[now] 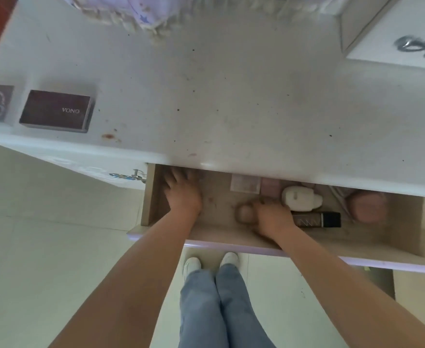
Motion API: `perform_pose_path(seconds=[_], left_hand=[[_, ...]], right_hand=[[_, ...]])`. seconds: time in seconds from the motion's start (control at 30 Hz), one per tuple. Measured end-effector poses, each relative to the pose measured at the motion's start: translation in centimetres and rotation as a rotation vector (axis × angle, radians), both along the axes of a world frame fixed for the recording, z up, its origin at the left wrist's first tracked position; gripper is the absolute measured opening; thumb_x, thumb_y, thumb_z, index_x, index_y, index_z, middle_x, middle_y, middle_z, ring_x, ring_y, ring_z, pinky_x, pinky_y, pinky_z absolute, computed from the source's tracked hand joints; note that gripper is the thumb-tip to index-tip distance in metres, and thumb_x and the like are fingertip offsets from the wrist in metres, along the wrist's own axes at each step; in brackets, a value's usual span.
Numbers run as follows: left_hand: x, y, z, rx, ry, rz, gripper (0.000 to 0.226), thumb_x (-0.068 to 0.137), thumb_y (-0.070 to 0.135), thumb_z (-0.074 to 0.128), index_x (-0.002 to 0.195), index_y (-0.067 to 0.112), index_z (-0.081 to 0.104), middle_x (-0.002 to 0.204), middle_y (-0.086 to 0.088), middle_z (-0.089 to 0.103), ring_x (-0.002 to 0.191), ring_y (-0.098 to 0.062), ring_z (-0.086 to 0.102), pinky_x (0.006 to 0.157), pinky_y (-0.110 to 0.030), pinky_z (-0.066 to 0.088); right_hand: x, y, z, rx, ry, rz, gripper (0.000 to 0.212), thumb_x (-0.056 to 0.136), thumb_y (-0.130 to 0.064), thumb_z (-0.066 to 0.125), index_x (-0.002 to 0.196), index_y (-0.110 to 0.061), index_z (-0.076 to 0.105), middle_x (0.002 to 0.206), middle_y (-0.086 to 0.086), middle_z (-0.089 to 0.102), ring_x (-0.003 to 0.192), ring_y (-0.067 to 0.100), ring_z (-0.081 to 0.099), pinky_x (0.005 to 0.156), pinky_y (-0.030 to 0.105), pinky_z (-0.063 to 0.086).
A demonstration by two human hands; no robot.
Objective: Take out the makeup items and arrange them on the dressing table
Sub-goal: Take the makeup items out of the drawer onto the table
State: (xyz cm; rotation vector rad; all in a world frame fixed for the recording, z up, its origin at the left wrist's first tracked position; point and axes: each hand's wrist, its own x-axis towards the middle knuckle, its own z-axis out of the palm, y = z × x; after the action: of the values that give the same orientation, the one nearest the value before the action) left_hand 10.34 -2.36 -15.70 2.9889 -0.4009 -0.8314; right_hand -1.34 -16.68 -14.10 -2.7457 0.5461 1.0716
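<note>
1. Both hands down inside the open drawer, under the white worktop.
2. Left hand spread flat on the bare drawer floor, holding nothing.
3. Right hand curled over a small round tan jar, fingers wrapped on its top.
4. Just beside it: a white bottle lying down, a dark tube lying down, flat pink palettes at the back, a round pink case on the right.
5. Already up on the worktop: a dark box, far left.
6. Jar probably small, light and hard, maybe smooth and slippy. Best held round the sides, lid up.
7. Bottle and tube likely to roll. Best gripped round the middle.
8. Palettes thin and easy to crack. Best lifted by the edges, kept flat.
</note>
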Motion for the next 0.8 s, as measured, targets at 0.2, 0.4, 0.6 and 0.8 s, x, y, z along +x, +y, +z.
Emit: perform_pose_path(seconds=[0.2, 0.4, 0.6, 0.8], left_hand=[[0.3, -0.1, -0.3, 0.086, -0.060, -0.184, 0.055, 0.088, 0.032, 0.050, 0.130, 0.005, 0.030, 0.128, -0.023, 0.038, 0.115, -0.038, 0.040, 0.091, -0.042, 0.038], [-2.6, 1.7, 3.1, -0.074, 0.142, -0.337, 0.060, 0.073, 0.039, 0.064, 0.122, 0.017, 0.036, 0.121, -0.012, 0.043, 0.111, -0.030, 0.042, 0.084, -0.035, 0.042], [-1.8, 4.4, 10.7, -0.359, 0.004, -0.450, 0.047, 0.064, 0.027, 0.068, 0.104, 0.010, 0.051, 0.117, -0.005, 0.048, 0.108, -0.026, 0.044, 0.083, -0.025, 0.036], [6.1, 5.9, 15.5, -0.351, -0.212, -0.494, 0.048, 0.058, 0.014, 0.077, 0.099, 0.001, 0.056, 0.117, -0.015, 0.053, 0.109, -0.035, 0.048, 0.089, -0.036, 0.042]], right_hand=[[-0.7, -1.1, -1.4, 0.151, -0.090, -0.025, 0.054, 0.079, -0.035, 0.061, 0.127, -0.018, 0.044, 0.127, 0.014, 0.051, 0.116, 0.030, 0.048, 0.090, 0.034, 0.043], [-1.9, -1.1, 1.4, 0.236, -0.194, -0.036, 0.044, 0.078, -0.037, 0.060, 0.116, -0.017, 0.050, 0.111, 0.009, 0.063, 0.099, 0.028, 0.059, 0.072, 0.026, 0.043], [0.3, -1.7, 9.5, 0.388, -0.291, -0.090, 0.034, 0.073, -0.033, 0.068, 0.096, -0.023, 0.045, 0.085, -0.006, 0.054, 0.074, 0.011, 0.050, 0.060, 0.019, 0.039], [7.4, -1.9, 16.1, 0.609, -0.525, -0.189, 0.026, 0.069, -0.017, 0.072, 0.087, -0.028, 0.057, 0.081, -0.012, 0.058, 0.069, 0.000, 0.055, 0.054, 0.003, 0.043]])
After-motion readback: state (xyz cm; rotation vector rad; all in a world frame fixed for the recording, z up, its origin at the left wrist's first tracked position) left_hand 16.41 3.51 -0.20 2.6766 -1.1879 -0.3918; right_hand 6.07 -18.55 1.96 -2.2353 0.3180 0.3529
